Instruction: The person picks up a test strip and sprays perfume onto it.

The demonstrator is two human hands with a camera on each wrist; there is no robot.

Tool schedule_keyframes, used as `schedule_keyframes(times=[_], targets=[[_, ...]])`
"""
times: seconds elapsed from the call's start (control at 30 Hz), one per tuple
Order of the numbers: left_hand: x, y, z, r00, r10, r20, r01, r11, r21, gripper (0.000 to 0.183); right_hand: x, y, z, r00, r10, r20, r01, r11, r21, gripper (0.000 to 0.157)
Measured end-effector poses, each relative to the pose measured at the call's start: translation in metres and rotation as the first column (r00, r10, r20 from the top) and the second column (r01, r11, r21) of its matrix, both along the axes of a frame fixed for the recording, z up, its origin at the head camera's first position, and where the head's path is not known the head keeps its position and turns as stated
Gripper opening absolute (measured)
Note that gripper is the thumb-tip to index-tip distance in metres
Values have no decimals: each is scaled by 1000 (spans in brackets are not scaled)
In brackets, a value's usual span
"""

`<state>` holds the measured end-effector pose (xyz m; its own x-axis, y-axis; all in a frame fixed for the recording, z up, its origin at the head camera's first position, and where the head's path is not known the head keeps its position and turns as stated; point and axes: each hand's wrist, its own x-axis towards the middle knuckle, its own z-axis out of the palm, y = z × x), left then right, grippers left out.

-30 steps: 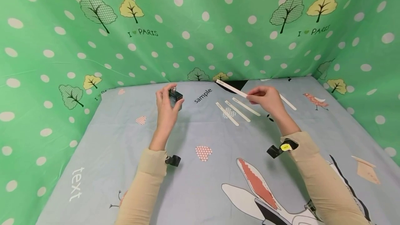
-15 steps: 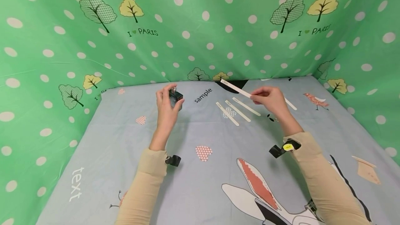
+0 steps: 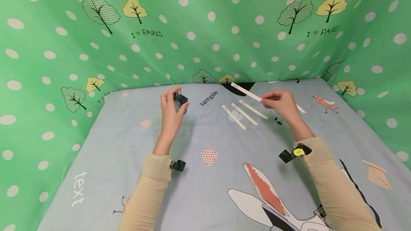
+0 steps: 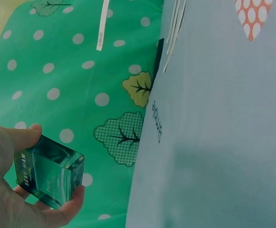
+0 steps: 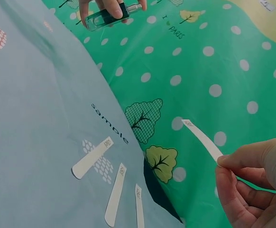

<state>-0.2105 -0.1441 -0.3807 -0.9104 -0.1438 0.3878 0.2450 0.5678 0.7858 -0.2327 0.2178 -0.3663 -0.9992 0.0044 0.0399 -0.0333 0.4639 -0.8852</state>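
Note:
My left hand [image 3: 170,111] grips a dark glass perfume bottle [image 4: 52,173] above the cloth-covered table. In the left wrist view the bottle is a clear, bluish-green block lettered "SEXY MAN", with fingers and thumb around its edges. To the right, my right hand [image 3: 282,106] pinches a white paper test strip [image 5: 202,140] between thumb and fingertips. The strip slants up to the left, its printed end pointing toward the bottle. Well apart from each other, both hands are raised over the far part of the table.
Three similar paper strips [image 3: 244,114] lie side by side on the printed grey-blue tablecloth [image 3: 179,195]. Another strip [image 3: 301,108] lies right of my right hand, partly hidden behind it. A green dotted curtain [image 3: 205,27] rises along the table's back edge.
My right hand has shifted slightly right, carrying the paper strip away from the bottle. My left hand and the perfume bottle have stayed in place.

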Motion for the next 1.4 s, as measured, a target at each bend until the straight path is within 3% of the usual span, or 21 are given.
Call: schedule_keyframes(times=[1.07, 1.4], targets=[[1, -2, 0, 999, 12, 45, -12, 1000, 12, 54, 4, 33, -24, 996, -64, 63, 64, 998, 5, 37], [1, -3, 0, 999, 13, 52, -13, 1000, 10, 54, 3, 49, -31, 989, -116, 92, 115, 993, 16, 37]])
